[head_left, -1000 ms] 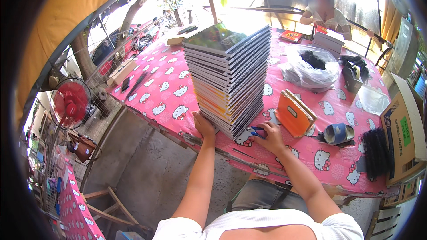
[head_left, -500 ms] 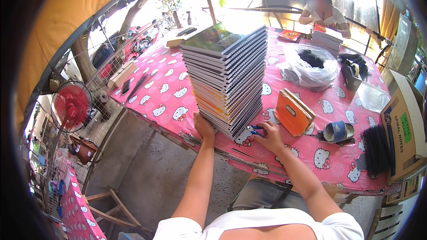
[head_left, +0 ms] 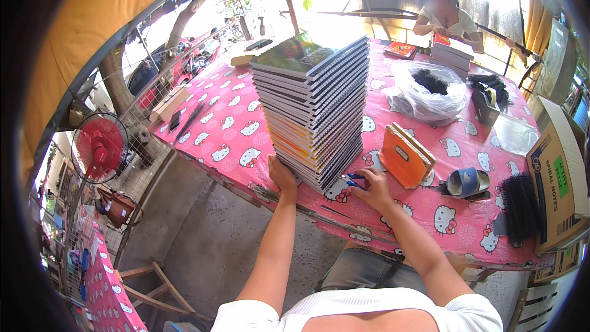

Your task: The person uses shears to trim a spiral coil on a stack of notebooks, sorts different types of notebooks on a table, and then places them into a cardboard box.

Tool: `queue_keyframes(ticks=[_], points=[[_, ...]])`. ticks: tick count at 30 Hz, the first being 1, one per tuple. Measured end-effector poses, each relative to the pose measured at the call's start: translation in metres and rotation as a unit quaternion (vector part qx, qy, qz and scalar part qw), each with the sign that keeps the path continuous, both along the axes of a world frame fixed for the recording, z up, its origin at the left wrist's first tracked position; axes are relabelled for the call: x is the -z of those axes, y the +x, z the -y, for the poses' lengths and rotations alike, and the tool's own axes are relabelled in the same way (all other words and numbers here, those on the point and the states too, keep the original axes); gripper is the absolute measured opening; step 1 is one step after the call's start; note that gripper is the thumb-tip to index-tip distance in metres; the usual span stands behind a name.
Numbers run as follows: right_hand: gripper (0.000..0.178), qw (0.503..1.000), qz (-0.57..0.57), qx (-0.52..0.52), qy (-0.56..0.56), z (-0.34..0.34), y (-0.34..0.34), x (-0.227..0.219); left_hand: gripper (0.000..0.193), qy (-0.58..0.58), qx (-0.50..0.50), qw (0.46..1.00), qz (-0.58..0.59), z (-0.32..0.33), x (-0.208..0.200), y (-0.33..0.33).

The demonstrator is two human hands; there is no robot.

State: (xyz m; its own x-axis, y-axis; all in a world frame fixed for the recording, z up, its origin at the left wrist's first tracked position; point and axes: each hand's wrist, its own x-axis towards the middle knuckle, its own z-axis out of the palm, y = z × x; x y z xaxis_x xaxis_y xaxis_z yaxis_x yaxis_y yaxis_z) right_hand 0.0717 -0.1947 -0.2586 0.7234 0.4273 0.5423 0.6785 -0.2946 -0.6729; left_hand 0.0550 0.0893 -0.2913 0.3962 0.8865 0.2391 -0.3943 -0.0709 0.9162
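A tall stack of spiral-bound notebooks (head_left: 310, 117) stands near the table's front edge, its coil side facing right. Against the lower left side of this pile rests my left hand (head_left: 282, 175), fingers extended and partly hidden by it. My right hand (head_left: 373, 189) is closed around small blue-handled pliers (head_left: 354, 181), whose tip is close to the lower coils. Whether the tip touches a coil cannot be made out. To the right of that hand, an orange-covered block (head_left: 407, 155) stands on edge.
A pink patterned cloth covers the table (head_left: 221, 129). On the right are a plastic bag of black coils (head_left: 427, 89), a tape roll (head_left: 467, 182), loose black coils (head_left: 520, 209) and a cardboard box (head_left: 559, 178). A person (head_left: 447, 18) sits across, behind stacked books (head_left: 452, 55).
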Motion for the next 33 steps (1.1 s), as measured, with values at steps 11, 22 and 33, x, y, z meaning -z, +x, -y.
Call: queue_keyframes(ticks=[11, 22, 33], points=[[0.046, 1.000, -0.013, 0.002, -0.009, 0.003, 0.003, 0.003, 0.045, -0.012, 0.002, 1.000, 0.010, 0.020, -0.020, -0.005], [0.045, 1.000, 0.006, 0.002, -0.004, 0.002, 0.001, -0.001, 0.046, 0.014, -0.023, 1.000, -0.010, 0.012, -0.013, -0.003], [0.047, 1.000, 0.005, 0.004, 0.004, -0.001, -0.001, -0.003, 0.046, 0.021, -0.031, 0.999, -0.022, 0.009, -0.014, -0.005]])
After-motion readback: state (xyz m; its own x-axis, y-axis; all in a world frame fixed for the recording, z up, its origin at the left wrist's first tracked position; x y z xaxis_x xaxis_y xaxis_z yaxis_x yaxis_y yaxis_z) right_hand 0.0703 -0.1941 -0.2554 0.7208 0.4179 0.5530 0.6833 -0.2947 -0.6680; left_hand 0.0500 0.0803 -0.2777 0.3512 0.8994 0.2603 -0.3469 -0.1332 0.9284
